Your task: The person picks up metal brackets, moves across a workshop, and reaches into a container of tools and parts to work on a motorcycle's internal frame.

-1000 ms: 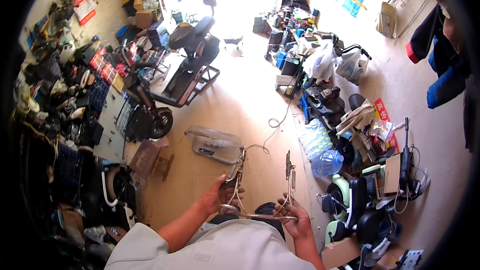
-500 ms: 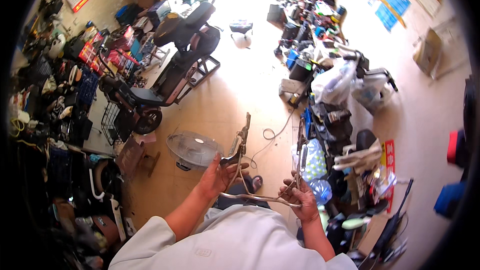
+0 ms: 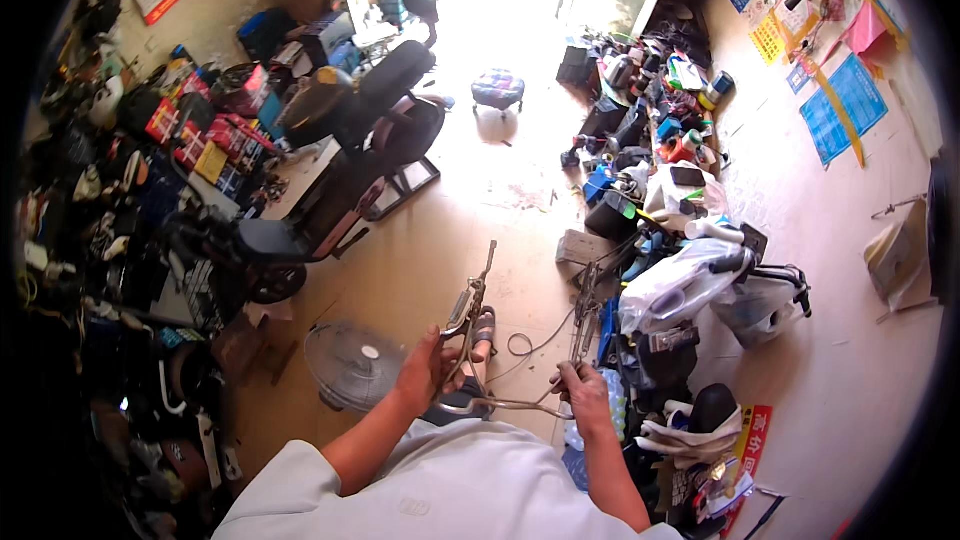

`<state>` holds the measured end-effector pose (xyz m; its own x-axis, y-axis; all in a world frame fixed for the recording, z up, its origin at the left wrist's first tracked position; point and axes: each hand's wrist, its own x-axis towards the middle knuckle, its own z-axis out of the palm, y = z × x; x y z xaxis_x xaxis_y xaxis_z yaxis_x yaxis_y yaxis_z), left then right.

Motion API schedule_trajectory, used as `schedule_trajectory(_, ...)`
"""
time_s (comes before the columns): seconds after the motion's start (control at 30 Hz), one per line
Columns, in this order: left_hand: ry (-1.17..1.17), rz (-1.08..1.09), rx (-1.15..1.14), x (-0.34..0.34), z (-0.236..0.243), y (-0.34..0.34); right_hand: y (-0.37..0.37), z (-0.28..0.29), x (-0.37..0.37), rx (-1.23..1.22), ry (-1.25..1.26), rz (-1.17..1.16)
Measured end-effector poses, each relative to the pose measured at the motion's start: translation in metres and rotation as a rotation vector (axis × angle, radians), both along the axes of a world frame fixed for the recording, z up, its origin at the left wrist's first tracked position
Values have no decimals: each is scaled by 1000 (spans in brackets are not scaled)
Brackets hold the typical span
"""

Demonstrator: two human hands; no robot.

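Both hands grip the metal handlebar (image 3: 480, 380): left hand (image 3: 425, 372) and right hand (image 3: 583, 392) closed round its ends.

Scooter (image 3: 340, 155) stands far left on the floor (image 3: 450, 240). Fan (image 3: 352, 365) lies near left, just beside the left hand (image 3: 425, 370). Bagged scooter (image 3: 700, 280) stands right. Stool (image 3: 497, 90) sits far centre.

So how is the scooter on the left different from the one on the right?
The left scooter is dark, bare, and stands in open floor with its seat showing. The right scooter is jammed among clutter, with a white plastic bag draped over it, so little shows. Both stand upright, with dark handlebars.
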<state>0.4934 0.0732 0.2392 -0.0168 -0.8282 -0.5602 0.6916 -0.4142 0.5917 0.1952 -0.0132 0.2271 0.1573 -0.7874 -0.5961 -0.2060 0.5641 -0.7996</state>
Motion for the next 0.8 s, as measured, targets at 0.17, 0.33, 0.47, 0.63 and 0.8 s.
schedule_trajectory(0.17,-3,24,-112,33,27,-145,-111,-25,46,-369,152,-163)
schedule_trajectory(0.33,-306,112,-129,69,55,-256,-211,-23,97,-583,182,-248)
schedule_trajectory(0.47,-234,119,-196,105,43,-310,-294,-10,135,-633,69,-230)
schedule_trajectory(0.63,-206,211,-389,129,57,-379,-397,-22,175,-540,-66,-174)
schedule_trajectory(0.8,-577,66,-256,166,73,-471,-491,-29,220,-495,-47,-95)
